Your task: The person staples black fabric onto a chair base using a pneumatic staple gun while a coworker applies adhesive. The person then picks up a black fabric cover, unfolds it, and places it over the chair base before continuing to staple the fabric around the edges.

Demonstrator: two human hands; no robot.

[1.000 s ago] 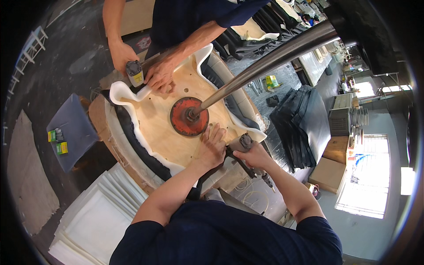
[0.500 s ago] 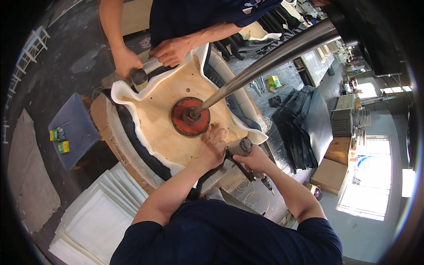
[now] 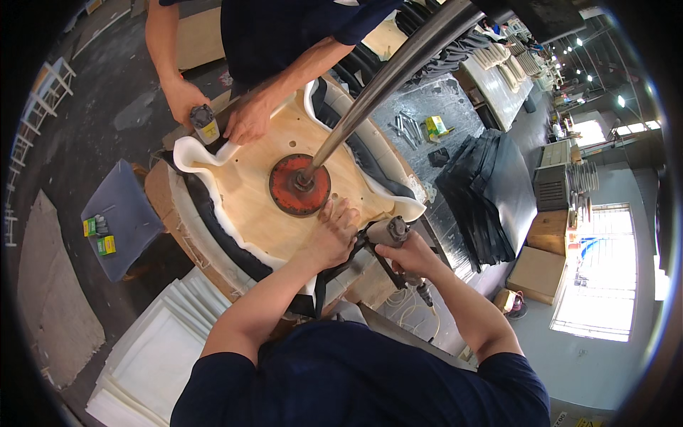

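A wooden seat panel [image 3: 242,188] lies under a round red clamp disc [image 3: 284,196]; white foam [image 3: 213,206] and black cover material [image 3: 203,196] curl round its edge. At the near edge, my left hand [image 3: 333,238] presses bent fingers over the panel and grips the black cover, its thumb hidden. My right hand [image 3: 413,255] is closed round a pneumatic staple gun [image 3: 388,231], just right of my left hand. Across the panel, a co-worker's hand [image 3: 183,99] holds another staple gun [image 3: 205,124], while their other hand [image 3: 247,119] presses on the edge.
A metal shaft [image 3: 384,85] slants from the disc to the upper right. Black sheets [image 3: 491,199] are stacked on the right-hand table. White foam sheets [image 3: 160,334] lie at lower left, near a bluish stool [image 3: 124,213] with small boxes. A yellow hose [image 3: 402,313] hangs below my staple gun.
The co-worker's staple gun has drawn back leftward off the edge, and their other hand has moved left and nearer. My hands keep nearly the same place; the whole view has shifted slightly.
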